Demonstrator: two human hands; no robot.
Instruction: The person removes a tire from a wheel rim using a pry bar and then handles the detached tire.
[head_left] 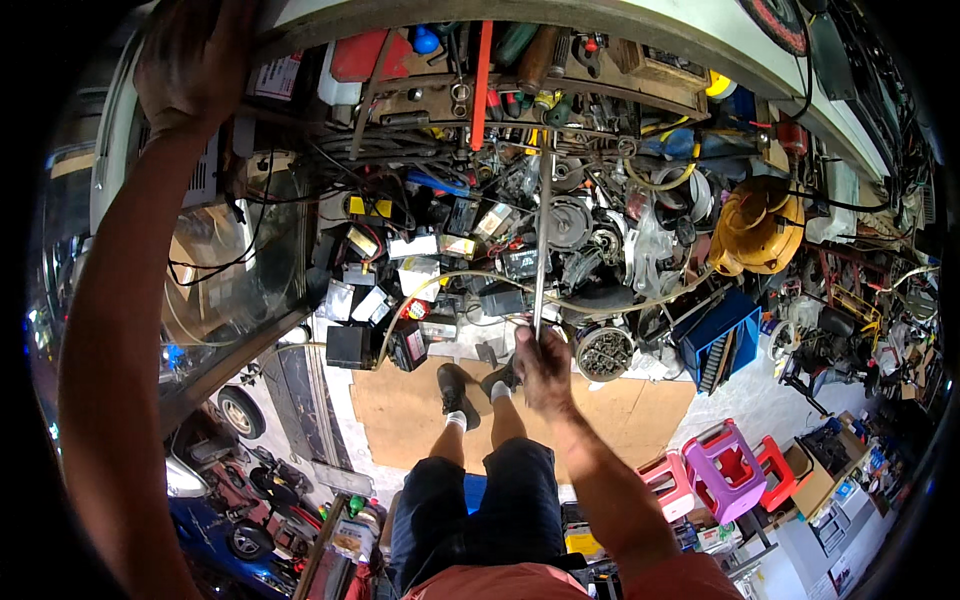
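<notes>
My right hand [544, 372] is closed round the lower end of a long, thin metal rod [542, 250]. The rod points away from me, over a heap of loose parts, and its far end reaches the row of hand tools. At the upper left, my left hand [190, 75] rests against the edge of the pale bench top [330, 12]. Its fingers seem stretched out, though their tips are in shadow. Just right of it, a flat red bar [482, 85] hangs down beside wrenches and screwdrivers.
Several small batteries [350, 346] and black cables lie left of the rod. A yellow hard hat [765, 225], a bowl of screws [605, 354] and a blue crate [722, 340] are to the right. I stand on cardboard [620, 420]; plastic stools [725, 470] are at lower right.
</notes>
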